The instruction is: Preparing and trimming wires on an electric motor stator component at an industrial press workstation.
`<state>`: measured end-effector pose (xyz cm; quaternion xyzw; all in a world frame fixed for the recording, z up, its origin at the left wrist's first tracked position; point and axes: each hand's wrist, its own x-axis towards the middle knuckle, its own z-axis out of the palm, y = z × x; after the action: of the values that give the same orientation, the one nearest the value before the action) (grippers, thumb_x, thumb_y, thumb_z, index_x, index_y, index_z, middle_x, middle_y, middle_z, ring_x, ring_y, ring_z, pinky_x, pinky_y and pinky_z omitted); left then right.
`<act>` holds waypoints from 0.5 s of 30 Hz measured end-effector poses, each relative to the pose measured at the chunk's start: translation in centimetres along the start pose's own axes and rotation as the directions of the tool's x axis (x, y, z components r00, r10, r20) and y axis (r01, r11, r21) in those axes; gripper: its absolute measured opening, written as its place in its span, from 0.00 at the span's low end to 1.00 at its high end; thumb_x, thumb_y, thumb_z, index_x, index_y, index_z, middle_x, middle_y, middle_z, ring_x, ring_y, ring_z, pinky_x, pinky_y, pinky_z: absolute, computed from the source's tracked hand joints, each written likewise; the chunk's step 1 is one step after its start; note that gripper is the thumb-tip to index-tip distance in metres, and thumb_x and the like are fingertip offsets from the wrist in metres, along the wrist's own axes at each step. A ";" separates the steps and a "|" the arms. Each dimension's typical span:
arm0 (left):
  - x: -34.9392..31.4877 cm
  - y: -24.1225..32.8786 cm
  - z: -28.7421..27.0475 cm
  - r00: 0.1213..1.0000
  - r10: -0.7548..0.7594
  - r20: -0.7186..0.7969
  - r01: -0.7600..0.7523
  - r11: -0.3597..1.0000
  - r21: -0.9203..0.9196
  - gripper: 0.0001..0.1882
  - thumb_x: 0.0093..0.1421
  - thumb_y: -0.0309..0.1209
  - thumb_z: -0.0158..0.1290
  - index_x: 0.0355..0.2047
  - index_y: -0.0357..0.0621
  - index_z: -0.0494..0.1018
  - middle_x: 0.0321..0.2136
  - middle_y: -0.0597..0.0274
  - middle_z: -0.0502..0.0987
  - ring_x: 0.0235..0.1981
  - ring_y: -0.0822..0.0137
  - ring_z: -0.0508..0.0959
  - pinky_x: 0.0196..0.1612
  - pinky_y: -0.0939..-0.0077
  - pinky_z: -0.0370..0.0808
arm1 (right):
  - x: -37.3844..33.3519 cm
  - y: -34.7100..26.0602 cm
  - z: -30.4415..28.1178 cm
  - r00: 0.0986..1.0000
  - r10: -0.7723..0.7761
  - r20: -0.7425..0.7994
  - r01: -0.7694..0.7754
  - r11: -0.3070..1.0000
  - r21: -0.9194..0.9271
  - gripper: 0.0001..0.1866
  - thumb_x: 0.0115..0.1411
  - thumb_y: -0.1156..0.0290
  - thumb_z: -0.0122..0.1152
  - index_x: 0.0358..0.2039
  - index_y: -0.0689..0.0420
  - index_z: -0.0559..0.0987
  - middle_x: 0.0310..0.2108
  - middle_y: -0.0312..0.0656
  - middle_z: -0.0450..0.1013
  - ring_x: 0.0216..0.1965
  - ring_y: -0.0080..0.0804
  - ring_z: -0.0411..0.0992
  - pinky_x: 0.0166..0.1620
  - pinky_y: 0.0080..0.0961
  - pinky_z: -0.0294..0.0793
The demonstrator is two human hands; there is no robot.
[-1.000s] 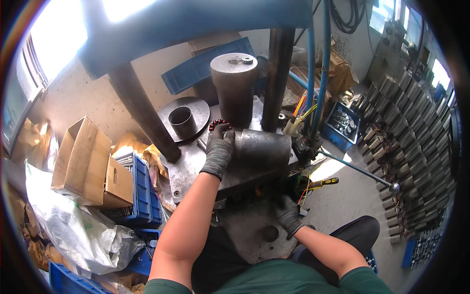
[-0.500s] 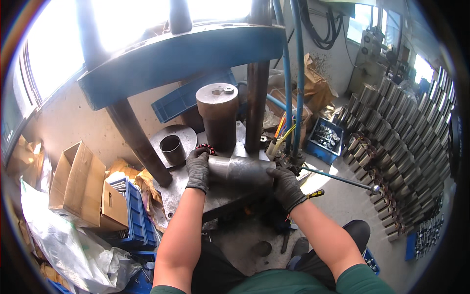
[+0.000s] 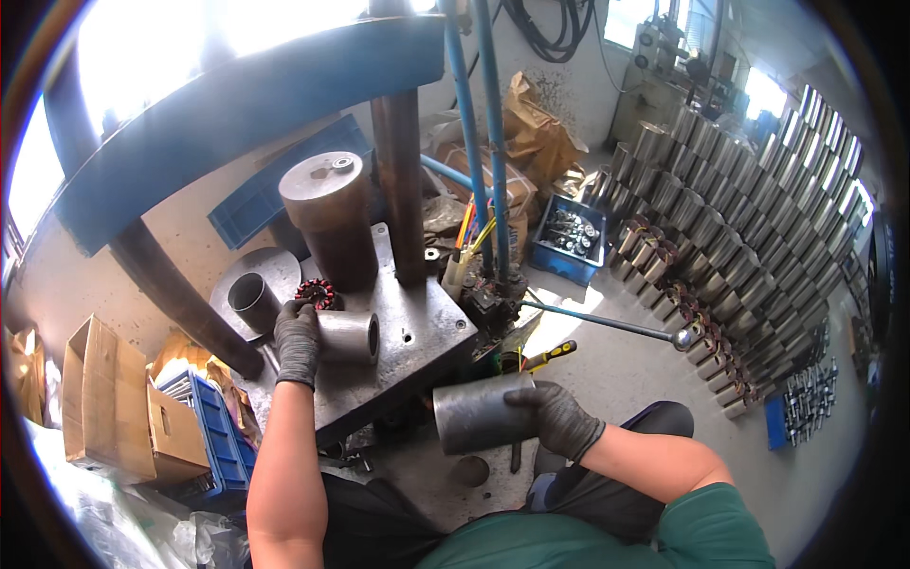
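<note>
The right hand (image 3: 567,424), in a grey glove, is nearest, its fingers closed around the right end of a steel sleeve (image 3: 479,414). The sleeve lies level in front of the plate (image 3: 427,318), reaching left from those fingers. Just beyond them is a screwdriver (image 3: 552,356) with a yellow and black handle.

Farther off and to the left, the left hand (image 3: 298,343) is bent over the left end of a smaller cylinder (image 3: 347,338), which lies on its side on the plate, its open end facing right, away from the fingers. The glove hides whether they grip it or only rest there. A red and black ring (image 3: 318,292) sits at these fingertips. Left of them, a short tube (image 3: 252,302) stands upright on a disc (image 3: 230,277). Beyond them rises a tall block (image 3: 332,232), a washer (image 3: 342,164) on its top. Well past the right fingers are a blue crate (image 3: 559,264) of metal parts and tall stacks of tubes (image 3: 739,228).
</note>
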<state>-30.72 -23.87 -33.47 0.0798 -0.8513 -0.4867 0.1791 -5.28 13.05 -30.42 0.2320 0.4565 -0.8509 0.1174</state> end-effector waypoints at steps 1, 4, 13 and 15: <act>-0.5 1.2 -0.2 1.000 -0.005 0.005 0.005 1.000 0.001 0.13 0.64 0.31 0.54 0.44 0.38 0.83 0.33 0.52 0.83 0.36 0.62 0.79 0.47 0.67 0.75 | -0.5 0.5 -2.7 0.997 0.079 -0.026 -0.081 0.992 -0.092 0.20 0.59 0.68 0.69 0.50 0.63 0.79 0.42 0.50 0.80 0.40 0.47 0.81 0.47 0.45 0.82; -0.6 0.4 -0.2 1.000 -0.002 0.021 0.003 1.000 -0.021 0.13 0.64 0.31 0.54 0.43 0.38 0.82 0.34 0.53 0.83 0.37 0.62 0.79 0.49 0.68 0.75 | -0.2 2.0 -10.1 0.982 0.145 -0.118 -0.181 0.890 -0.418 0.20 0.57 0.68 0.71 0.47 0.64 0.81 0.41 0.51 0.81 0.39 0.44 0.81 0.46 0.42 0.81; -2.3 2.2 3.0 0.980 0.200 0.017 -0.201 0.979 0.040 0.13 0.69 0.34 0.52 0.46 0.41 0.81 0.38 0.44 0.84 0.40 0.51 0.83 0.51 0.61 0.76 | 12.6 3.6 -30.5 0.893 -0.008 -0.450 -0.449 -0.078 -0.890 0.20 0.50 0.62 0.74 0.41 0.61 0.88 0.43 0.53 0.83 0.46 0.48 0.82 0.50 0.43 0.80; -3.3 2.5 3.0 0.984 0.176 0.030 -0.176 0.984 0.018 0.13 0.69 0.33 0.50 0.46 0.41 0.81 0.39 0.46 0.84 0.41 0.53 0.83 0.52 0.62 0.76 | 15.0 3.8 -30.5 0.931 -0.110 -0.349 -0.365 -0.231 -0.902 0.21 0.53 0.61 0.70 0.44 0.61 0.87 0.45 0.56 0.83 0.49 0.51 0.81 0.54 0.46 0.79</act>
<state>-28.72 -19.16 -33.47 -0.0008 -0.8625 -0.4612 0.2084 -7.91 36.49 -55.17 0.2266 0.9291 -0.1084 0.2714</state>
